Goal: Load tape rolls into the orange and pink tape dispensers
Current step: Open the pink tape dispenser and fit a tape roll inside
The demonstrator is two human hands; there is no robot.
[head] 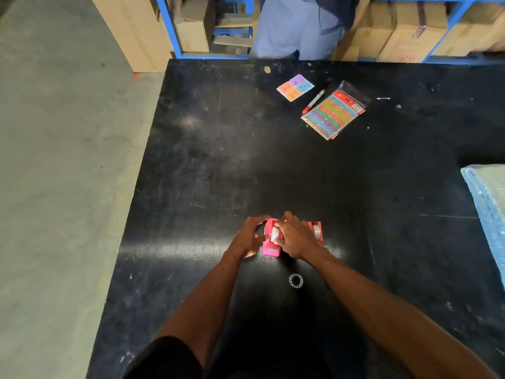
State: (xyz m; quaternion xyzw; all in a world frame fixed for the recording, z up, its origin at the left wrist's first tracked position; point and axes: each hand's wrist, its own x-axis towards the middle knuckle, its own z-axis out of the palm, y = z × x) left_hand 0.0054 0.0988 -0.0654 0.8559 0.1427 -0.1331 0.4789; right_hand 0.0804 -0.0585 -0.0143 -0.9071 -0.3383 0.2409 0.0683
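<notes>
The pink tape dispenser (271,248) stands on the black table (218,160) near the front. My left hand (249,237) grips its left side. My right hand (296,236) is over its top, fingers closed on a white tape roll (274,233) sitting in the dispenser. The orange tape dispenser (317,231) stands just to the right, partly hidden behind my right hand, with a clear tape roll showing inside it. A small clear ring (296,280) lies on the table in front of the dispensers.
Far back on the table lie a coloured sticky-note card (295,87), a red marker (313,101) and a packet of coloured strips (334,114). A blue wrapped bundle (489,203) sits at the right edge. A person (295,26) stands behind the table by blue shelves with cardboard boxes.
</notes>
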